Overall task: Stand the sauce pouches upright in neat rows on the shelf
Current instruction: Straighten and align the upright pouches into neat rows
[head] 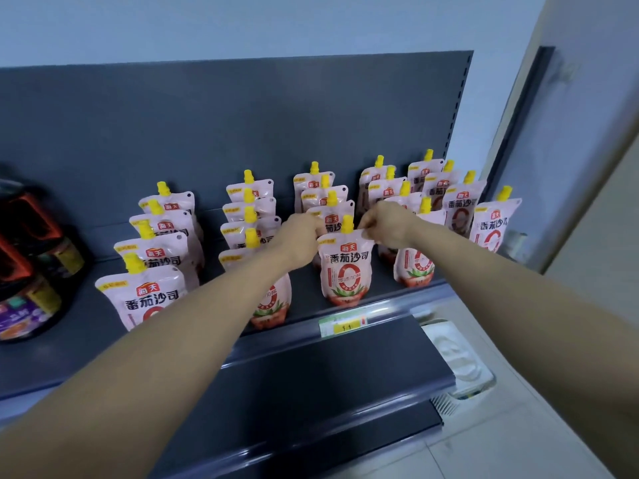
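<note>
At frame centre, the left hand (302,235) and right hand (389,224) pinch the top corners of an upright pouch (345,271) on the shelf (307,304), fingers (368,224) curled.

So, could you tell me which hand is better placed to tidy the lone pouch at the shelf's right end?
Probably the right hand: it pinches the front pouch on the side nearer the lone pouch; the left hand would have to cross over.

Glossy plastic-film sauce pouches (345,267) with smooth yellow plastic caps (347,224) on a matt dark-grey metal shelf (86,316)
</note>
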Action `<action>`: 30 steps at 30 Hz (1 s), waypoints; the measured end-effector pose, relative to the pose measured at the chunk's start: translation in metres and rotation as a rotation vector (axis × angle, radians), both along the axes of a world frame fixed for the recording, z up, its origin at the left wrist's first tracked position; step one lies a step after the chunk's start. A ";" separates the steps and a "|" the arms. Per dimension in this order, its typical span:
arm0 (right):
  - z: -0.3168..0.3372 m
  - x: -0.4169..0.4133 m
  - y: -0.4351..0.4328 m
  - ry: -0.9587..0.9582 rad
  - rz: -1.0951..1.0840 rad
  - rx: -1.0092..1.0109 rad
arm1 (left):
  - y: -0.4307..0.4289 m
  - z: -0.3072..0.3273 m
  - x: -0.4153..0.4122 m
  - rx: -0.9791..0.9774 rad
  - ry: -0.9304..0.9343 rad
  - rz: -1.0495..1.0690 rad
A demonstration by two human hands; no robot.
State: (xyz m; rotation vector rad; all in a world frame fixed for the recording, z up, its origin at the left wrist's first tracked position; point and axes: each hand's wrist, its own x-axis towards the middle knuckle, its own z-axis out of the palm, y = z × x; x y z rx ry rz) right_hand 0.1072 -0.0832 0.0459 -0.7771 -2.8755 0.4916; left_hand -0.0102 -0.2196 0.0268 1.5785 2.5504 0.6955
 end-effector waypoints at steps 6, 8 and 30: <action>0.031 0.032 0.037 0.172 -0.095 -0.007 | 0.006 0.008 0.001 -0.041 -0.032 -0.014; 0.042 0.047 0.059 0.216 -0.176 0.040 | 0.010 0.014 0.003 -0.015 -0.077 -0.024; 0.005 0.074 0.132 -0.107 0.063 0.160 | 0.037 0.017 0.054 0.019 -0.120 0.261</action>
